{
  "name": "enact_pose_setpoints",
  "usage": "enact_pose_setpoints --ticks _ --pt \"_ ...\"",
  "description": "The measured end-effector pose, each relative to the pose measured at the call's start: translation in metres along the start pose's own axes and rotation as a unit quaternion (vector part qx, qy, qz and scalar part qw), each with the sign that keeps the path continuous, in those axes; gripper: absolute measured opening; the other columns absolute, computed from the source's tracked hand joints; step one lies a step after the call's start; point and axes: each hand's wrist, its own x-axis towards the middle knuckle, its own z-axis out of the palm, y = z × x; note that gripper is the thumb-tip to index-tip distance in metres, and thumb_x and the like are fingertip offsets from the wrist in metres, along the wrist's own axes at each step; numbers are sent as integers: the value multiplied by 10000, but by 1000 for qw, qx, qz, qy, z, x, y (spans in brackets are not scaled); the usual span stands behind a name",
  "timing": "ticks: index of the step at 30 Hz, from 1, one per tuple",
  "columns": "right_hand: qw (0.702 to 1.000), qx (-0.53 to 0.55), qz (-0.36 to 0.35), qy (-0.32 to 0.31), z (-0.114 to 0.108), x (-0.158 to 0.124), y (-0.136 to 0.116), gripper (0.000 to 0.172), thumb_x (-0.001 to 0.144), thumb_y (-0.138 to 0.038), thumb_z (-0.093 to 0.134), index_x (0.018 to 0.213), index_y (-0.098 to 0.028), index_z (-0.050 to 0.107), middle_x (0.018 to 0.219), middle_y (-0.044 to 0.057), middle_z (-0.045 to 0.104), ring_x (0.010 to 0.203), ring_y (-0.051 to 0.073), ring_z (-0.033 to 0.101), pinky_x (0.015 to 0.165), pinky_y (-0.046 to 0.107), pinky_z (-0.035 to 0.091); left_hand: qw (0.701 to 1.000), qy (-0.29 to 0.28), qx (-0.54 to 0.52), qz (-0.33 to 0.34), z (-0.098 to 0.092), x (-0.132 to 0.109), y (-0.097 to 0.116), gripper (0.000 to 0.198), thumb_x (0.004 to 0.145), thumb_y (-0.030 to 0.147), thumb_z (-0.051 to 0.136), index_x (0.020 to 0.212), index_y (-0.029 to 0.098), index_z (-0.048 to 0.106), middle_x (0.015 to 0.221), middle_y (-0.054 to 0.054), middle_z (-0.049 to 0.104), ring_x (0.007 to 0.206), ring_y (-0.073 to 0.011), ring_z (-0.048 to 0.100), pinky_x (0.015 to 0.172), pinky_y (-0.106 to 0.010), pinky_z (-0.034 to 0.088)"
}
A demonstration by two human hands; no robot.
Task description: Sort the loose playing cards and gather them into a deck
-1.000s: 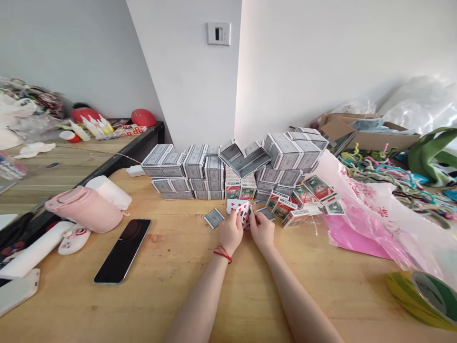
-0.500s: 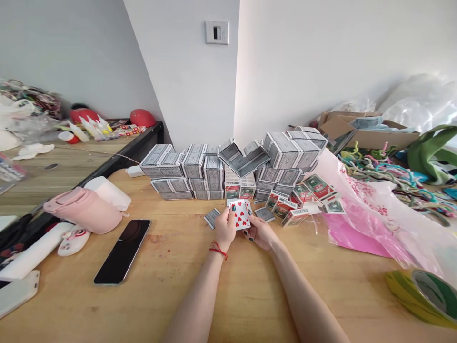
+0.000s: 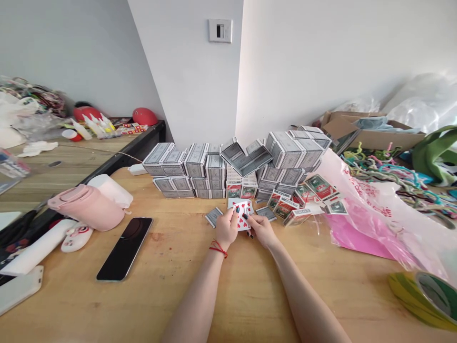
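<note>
Between my hands is a playing card (image 3: 242,222) with red hearts, face up and tilted toward me. My left hand (image 3: 226,227) pinches its left side, thumb on the face. On the right side, my right hand (image 3: 262,229) grips the card with the thumb on its front; the fingers behind are mostly hidden. Loose cards lie face down on the table, one card (image 3: 213,216) to the left and another card (image 3: 266,213) to the right. Just beyond stand boxes folded from grey-backed cards (image 3: 215,170), stacked in rows, with two open ones (image 3: 246,156) tilted on top.
Red and green card packs (image 3: 285,208) lie right of the hands, beside pink plastic bags (image 3: 360,224). A phone (image 3: 124,248), a pink bottle (image 3: 87,207) and a white mouse (image 3: 77,237) are on the left. A tape roll (image 3: 424,297) sits at the front right.
My right thumb has moved from the card's edge onto its face. The card stays between both hands, and the whole view has shifted slightly.
</note>
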Motion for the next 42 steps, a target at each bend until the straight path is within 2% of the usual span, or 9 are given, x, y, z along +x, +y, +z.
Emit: enact_pose_setpoints --ticks 5,8,13,20,26,32,35,38,42 --pt "997 -59 -50 0 0 -2 -8 429 742 -477 483 453 -162 515 385 -16 497 359 84 389 388 209 285 997 -13 -29 75 -12 4 9 219 781 308 429 699 164 573 763 -55 569 747 -147 507 669 -242 370" --pt "995 -79 -59 -19 0 -2 -8 416 756 -465 466 474 -165 523 401 -10 526 364 87 389 394 210 296 989 -50 -134 -23 -11 6 13 213 715 343 529 774 147 589 788 -55 594 732 -151 530 629 -239 404" --pt "991 -116 -71 -13 0 -3 -3 349 752 -426 488 519 -170 535 393 -8 554 354 92 417 418 212 329 919 -132 -304 -212 -1 7 15 328 550 305 683 804 119 592 709 -50 633 591 -142 561 525 -240 437" --pt "987 -150 -55 20 4 -4 5 370 758 -434 465 491 -179 492 383 5 547 354 120 486 403 220 363 896 -76 -360 -248 6 7 14 332 472 232 720 761 106 615 689 -66 652 600 -158 591 539 -250 460" --pt "988 -132 -75 -18 7 -5 5 291 770 -402 453 602 -180 541 528 29 611 487 153 566 480 244 440 872 -25 -393 -292 12 5 16 319 468 238 726 730 107 600 677 -64 646 524 -140 563 420 -210 407" --pt "974 -198 -105 8 15 -8 1 279 780 -337 442 563 -193 543 566 41 632 520 163 580 533 267 453 873 35 -398 -280 13 7 13 279 526 304 693 698 106 596 592 -24 609 493 -106 529 467 -214 410" --pt "975 -195 -104 8 17 -9 3 284 775 -350 450 551 -200 538 572 43 633 524 172 583 551 285 458 895 58 -350 -269 13 8 8 256 560 339 667 625 108 576 533 7 564 465 -81 486 459 -199 384" --pt "990 -127 -63 9 17 -8 5 283 758 -409 466 568 -204 512 526 29 608 473 174 571 491 288 453 919 17 -306 -248 11 9 5 280 584 371 648 638 108 571 531 9 551 463 -79 471 449 -195 370" --pt "999 -28 -18 0 13 -4 1 281 718 -471 494 664 -195 507 553 21 609 445 167 563 431 277 434 917 -35 -332 -218 7 11 3 357 682 465 529 774 122 564 548 11 542 441 -78 461 423 -192 358"
